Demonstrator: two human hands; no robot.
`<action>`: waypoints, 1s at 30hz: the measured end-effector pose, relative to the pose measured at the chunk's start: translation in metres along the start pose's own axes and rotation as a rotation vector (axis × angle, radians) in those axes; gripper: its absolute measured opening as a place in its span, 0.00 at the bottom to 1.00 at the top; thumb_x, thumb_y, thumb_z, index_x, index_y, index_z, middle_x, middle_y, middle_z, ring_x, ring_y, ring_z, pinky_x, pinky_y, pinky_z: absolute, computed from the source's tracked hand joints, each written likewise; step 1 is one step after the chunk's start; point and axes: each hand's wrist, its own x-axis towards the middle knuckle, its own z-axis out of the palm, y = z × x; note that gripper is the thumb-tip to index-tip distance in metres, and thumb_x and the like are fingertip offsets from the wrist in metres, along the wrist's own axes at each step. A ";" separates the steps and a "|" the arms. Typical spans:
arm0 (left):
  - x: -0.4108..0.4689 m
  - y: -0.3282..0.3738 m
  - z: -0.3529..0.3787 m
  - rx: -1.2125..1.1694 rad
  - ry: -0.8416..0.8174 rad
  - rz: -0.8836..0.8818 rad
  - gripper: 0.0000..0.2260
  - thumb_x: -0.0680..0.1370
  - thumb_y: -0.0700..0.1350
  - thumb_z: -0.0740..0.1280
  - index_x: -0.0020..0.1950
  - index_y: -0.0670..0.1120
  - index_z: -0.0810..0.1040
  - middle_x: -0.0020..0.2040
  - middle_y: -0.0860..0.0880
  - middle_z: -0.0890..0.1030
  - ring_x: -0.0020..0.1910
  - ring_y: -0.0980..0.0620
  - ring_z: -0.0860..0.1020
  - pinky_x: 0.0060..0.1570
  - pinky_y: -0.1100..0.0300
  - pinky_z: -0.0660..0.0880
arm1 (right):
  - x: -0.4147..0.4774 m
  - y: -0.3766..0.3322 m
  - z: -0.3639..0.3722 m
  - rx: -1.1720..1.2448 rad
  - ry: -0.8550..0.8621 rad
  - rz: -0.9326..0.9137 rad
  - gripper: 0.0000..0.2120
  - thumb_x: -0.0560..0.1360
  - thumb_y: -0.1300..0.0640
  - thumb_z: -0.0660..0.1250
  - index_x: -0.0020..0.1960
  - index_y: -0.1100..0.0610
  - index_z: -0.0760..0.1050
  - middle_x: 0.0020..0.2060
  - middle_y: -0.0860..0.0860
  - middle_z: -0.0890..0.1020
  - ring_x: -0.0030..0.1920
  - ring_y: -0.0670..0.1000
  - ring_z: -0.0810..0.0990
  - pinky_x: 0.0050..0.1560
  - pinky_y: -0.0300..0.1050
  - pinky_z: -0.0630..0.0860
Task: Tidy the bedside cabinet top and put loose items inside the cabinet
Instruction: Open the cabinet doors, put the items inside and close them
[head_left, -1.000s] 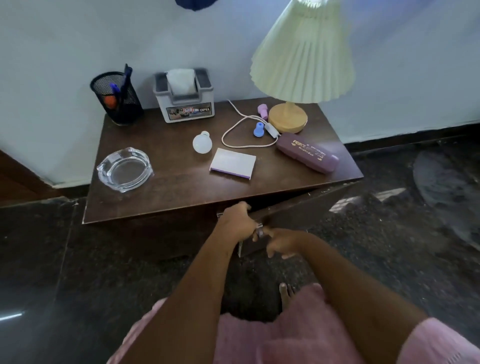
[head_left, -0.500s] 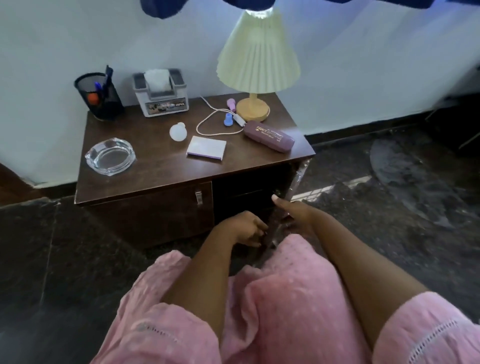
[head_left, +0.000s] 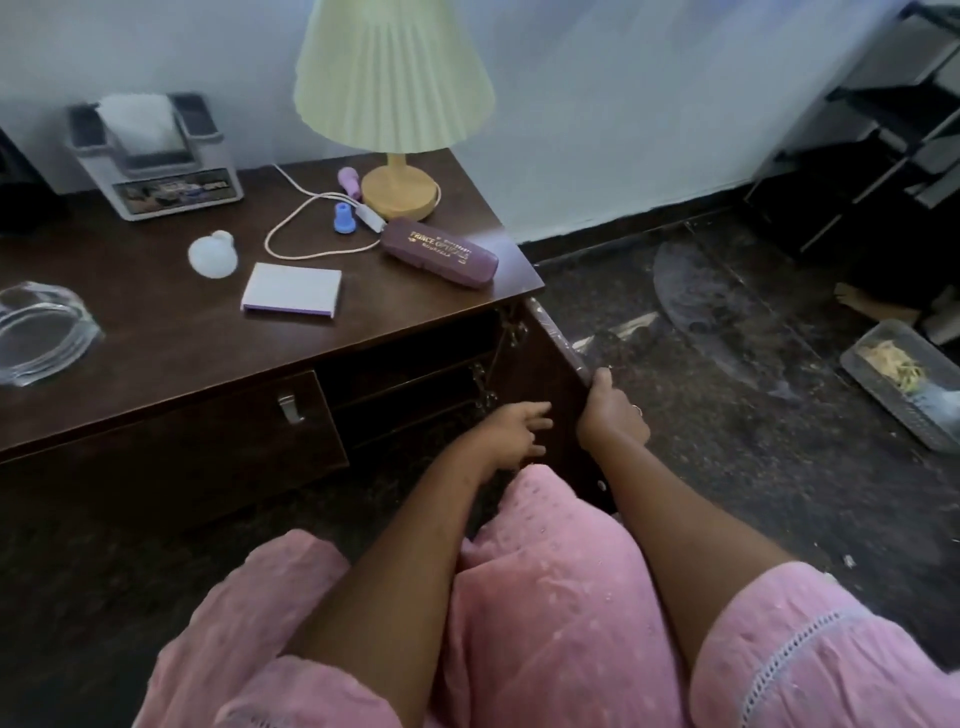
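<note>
The dark wooden bedside cabinet (head_left: 156, 332) has its right door (head_left: 550, 374) swung wide open, showing a dark shelf inside. My right hand (head_left: 613, 410) grips the door's top edge. My left hand (head_left: 517, 428) hovers with fingers apart in front of the opening, holding nothing. On the top lie a purple glasses case (head_left: 439, 250), a white notepad (head_left: 292, 289), a small white bulb (head_left: 213, 253), a blue cap (head_left: 344, 218), a pink cap (head_left: 349, 181) and a white cord (head_left: 311, 249).
A lamp (head_left: 395, 78) with a wooden base, a tissue box (head_left: 156, 156) and a glass ashtray (head_left: 36, 332) stand on the top. The left door (head_left: 171, 436) is closed. A clear container (head_left: 904, 379) and a metal rack (head_left: 893, 104) are on the floor at right.
The right door has swung from partly open to fully open. My right hand moved up onto its top edge, and my left hand let go and now reaches toward the opening.
</note>
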 end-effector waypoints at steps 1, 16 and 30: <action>0.001 -0.001 -0.002 -0.002 0.030 0.006 0.26 0.79 0.28 0.48 0.76 0.44 0.59 0.73 0.44 0.66 0.65 0.42 0.73 0.49 0.57 0.71 | 0.001 -0.003 0.004 0.001 0.033 0.010 0.19 0.77 0.60 0.58 0.66 0.51 0.59 0.64 0.56 0.72 0.65 0.60 0.70 0.59 0.58 0.68; 0.004 -0.005 -0.033 -0.081 0.265 0.033 0.17 0.80 0.35 0.56 0.67 0.47 0.71 0.59 0.52 0.78 0.47 0.55 0.80 0.41 0.64 0.71 | -0.007 -0.067 0.025 0.044 0.232 -0.121 0.35 0.77 0.62 0.58 0.76 0.57 0.41 0.75 0.55 0.53 0.76 0.56 0.50 0.72 0.64 0.46; -0.078 -0.060 -0.182 -0.546 0.970 -0.315 0.15 0.78 0.40 0.58 0.64 0.40 0.72 0.54 0.41 0.76 0.50 0.43 0.77 0.43 0.52 0.71 | -0.137 -0.232 0.081 0.726 -0.466 -0.345 0.26 0.75 0.56 0.65 0.71 0.55 0.62 0.67 0.56 0.70 0.66 0.61 0.70 0.65 0.58 0.71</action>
